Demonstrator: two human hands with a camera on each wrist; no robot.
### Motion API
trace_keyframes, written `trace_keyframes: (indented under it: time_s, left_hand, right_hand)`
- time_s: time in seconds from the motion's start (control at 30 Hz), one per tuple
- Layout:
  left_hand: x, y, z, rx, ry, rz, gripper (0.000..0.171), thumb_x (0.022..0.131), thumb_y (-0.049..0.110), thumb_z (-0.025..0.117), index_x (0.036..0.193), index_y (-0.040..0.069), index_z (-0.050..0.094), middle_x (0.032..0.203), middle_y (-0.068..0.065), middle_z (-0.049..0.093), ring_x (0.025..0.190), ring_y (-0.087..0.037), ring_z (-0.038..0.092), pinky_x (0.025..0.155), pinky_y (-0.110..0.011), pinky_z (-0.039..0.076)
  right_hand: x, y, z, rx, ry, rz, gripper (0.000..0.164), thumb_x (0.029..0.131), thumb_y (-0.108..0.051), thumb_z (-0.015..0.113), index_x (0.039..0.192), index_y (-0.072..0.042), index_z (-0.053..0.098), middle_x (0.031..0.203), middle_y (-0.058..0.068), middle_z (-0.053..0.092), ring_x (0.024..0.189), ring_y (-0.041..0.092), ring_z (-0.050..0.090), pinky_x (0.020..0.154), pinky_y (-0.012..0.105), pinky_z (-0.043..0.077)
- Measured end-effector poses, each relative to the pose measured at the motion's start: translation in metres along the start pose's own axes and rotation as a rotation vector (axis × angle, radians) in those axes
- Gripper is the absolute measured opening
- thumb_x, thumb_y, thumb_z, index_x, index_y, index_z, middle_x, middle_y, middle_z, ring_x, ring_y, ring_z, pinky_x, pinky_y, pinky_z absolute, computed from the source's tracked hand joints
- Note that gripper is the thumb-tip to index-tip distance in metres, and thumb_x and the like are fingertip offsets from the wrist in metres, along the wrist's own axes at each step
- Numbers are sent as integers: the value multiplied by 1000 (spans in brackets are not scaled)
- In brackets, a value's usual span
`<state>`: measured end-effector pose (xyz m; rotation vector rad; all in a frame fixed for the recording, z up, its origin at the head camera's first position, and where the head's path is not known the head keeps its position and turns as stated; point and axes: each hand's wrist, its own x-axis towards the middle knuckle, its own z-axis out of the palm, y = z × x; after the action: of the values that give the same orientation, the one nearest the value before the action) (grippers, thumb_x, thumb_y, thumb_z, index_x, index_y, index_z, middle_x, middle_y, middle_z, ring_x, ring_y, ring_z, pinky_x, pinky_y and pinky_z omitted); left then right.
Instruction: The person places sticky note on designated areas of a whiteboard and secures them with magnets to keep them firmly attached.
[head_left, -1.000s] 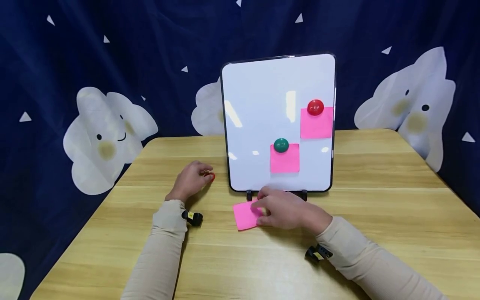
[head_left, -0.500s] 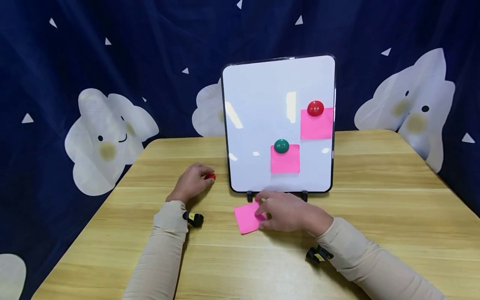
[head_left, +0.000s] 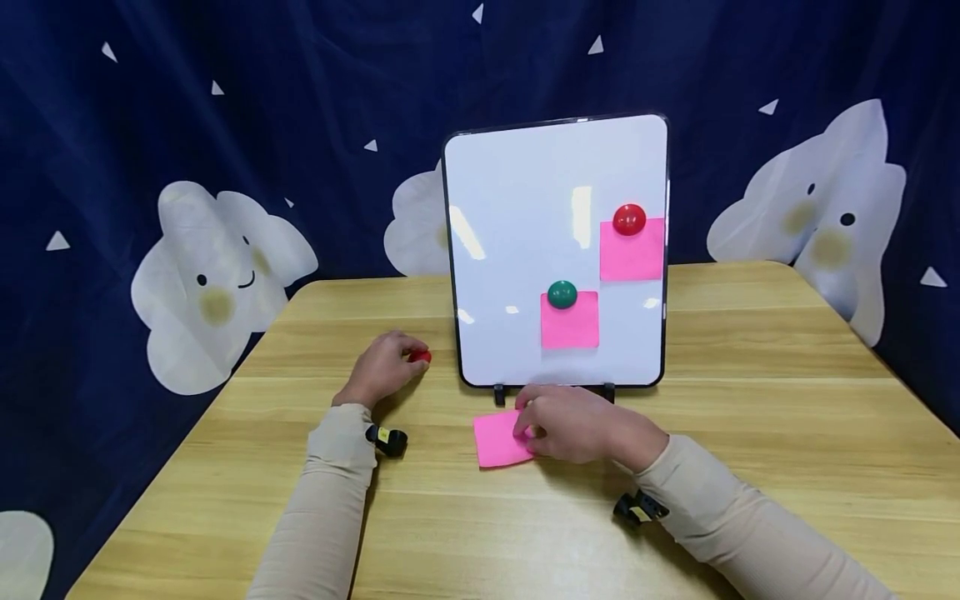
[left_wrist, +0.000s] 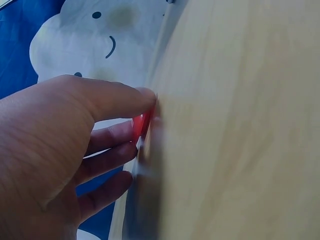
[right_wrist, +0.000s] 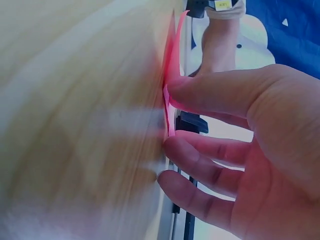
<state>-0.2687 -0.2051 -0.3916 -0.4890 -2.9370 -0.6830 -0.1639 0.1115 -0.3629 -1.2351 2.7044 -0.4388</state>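
My left hand (head_left: 384,367) is at the table left of the whiteboard, with a round red magnet (head_left: 421,356) between thumb and fingers. In the left wrist view the red magnet (left_wrist: 142,124) stands on edge under the thumb, right at the wood. In front of the board, my right hand (head_left: 573,425) pinches the right edge of a pink sticky note (head_left: 497,440). Close up in the right wrist view, the thumb presses on the pink note (right_wrist: 172,60), whose far end curls up from the table; the other fingers of that hand (right_wrist: 235,145) are spread below.
A whiteboard (head_left: 517,208) stands upright on small black feet (head_left: 499,395). On it, a red magnet (head_left: 629,220) holds one pink note (head_left: 632,260) and a green magnet (head_left: 562,294) another pink note (head_left: 570,329). The wooden table (head_left: 450,533) backs onto a dark blue curtain (head_left: 337,67).
The loose pink note has shifted slightly right and turned, with the right fingers curling further onto its edge. The left hand stays nearly still while its red magnet has come more into view.
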Motion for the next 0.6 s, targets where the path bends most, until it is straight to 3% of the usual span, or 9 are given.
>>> trace_keyframes:
  time_s: [0.2,0.37,0.6]
  left_hand:
    - [0,1,1,16,4,1,26,91,21,75,114,9,75,116,-10,66,105,-28,61,90,-46,50]
    - [-1,2,1,23,7,2,26,90,21,75,113,9,76,115,-9,67,104,-28,61,89,-46,50]
    - [-1,2,0,16,7,5,25,91,20,75,113,9,76,115,-9,67,104,-28,61,89,-46,50]
  right_hand:
    - [2,2,3,3,34,-18,8,91,-22,75,98,-20,80,104,-5,58,90,9,53,80,31,50]
    - [3,2,6,8,39,3,4,91,-24,75,93,-23,79,100,-7,55,84,6,51,75,28,48]
    - [3,1,6,14,55,21,16,89,-23,77,104,-21,76,97,-4,55,83,8,51,70,27,47]
